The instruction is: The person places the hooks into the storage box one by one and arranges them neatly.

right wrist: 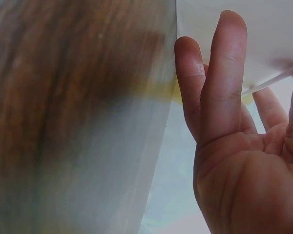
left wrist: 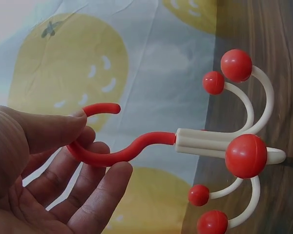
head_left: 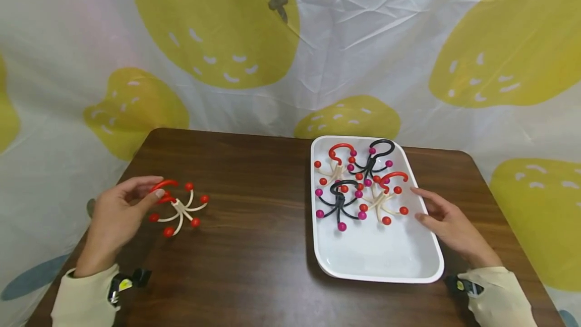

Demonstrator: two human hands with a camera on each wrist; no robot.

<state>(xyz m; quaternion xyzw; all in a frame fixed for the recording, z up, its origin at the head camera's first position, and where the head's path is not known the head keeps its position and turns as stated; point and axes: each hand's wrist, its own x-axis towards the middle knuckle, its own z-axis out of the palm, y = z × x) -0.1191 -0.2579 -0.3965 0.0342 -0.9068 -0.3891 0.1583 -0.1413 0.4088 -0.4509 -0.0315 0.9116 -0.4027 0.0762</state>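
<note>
On the left, my left hand (head_left: 115, 213) pinches the red hook handle of a claw-shaped head massager (left wrist: 200, 140) between thumb and fingers. Its cream prongs (head_left: 181, 208) end in red balls and spread out to the right, over the brown table. On the other side, my right hand (head_left: 449, 223) touches the right rim of a white tray (head_left: 376, 261), thumb and a finger reaching over the edge. Its fingers look fairly straight in the right wrist view, alongside the tray's outer side. Inside the tray lie several similar massagers, including a black one (head_left: 339, 201) with pink balls.
Two red-and-cream massagers and another black massager (head_left: 371, 163) share the tray's far half, their balls crowding together. The wooden table (head_left: 254, 246) spans between the hands and meets a fruit-print cloth (head_left: 254, 110) at the back. Bands (head_left: 120, 286) circle both sleeved wrists.
</note>
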